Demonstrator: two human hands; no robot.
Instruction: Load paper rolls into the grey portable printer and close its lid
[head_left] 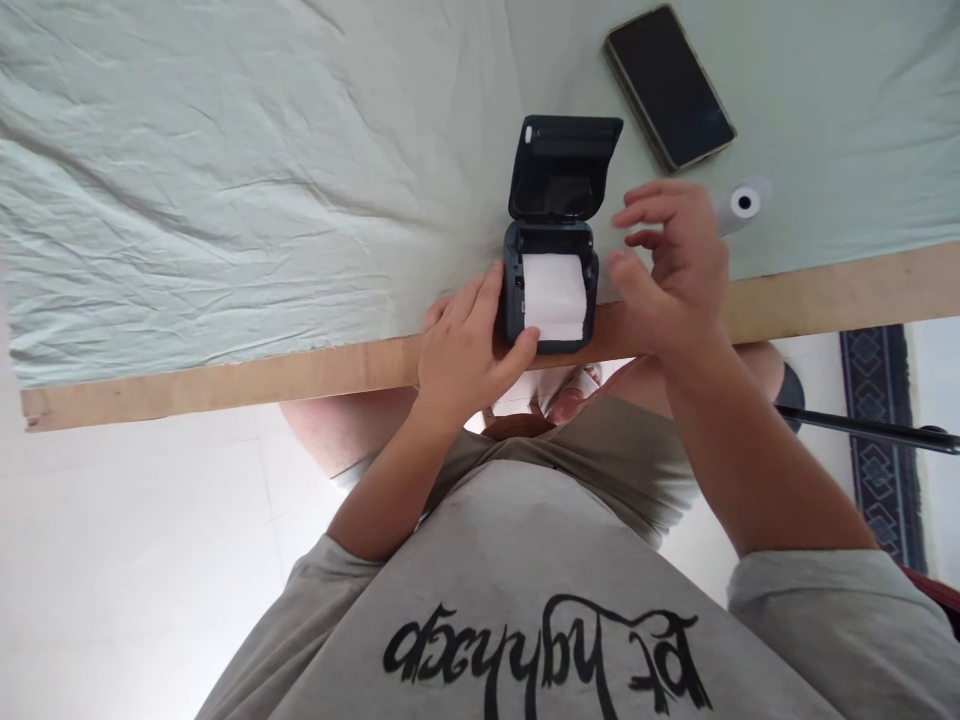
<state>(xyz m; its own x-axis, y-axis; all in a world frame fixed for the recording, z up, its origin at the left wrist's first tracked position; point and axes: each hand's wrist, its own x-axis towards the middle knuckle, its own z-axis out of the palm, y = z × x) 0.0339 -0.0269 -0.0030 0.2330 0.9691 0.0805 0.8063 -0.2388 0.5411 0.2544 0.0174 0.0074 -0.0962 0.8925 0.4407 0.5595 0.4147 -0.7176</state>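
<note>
A small dark printer (551,345) stands at the table's front edge with its lid (564,168) raised. White paper (555,292) lies inside its compartment, its end reaching toward the front rim. My left hand (466,345) rests against the printer's left side, thumb at the front left corner of the paper and fingers along the casing. To the right of the printer my right hand (671,265) hovers with its fingers apart and curved, touching nothing. Just beyond that hand is a white paper roll (745,203) with a dark core, partly hidden by the hand.
A black phone (670,88) in a case lies at the back right of the table. Pale green cloth (225,180) with wrinkles covers the tabletop, and a bare wooden edge (225,385) runs along its front. A black bar (877,428) is at the right.
</note>
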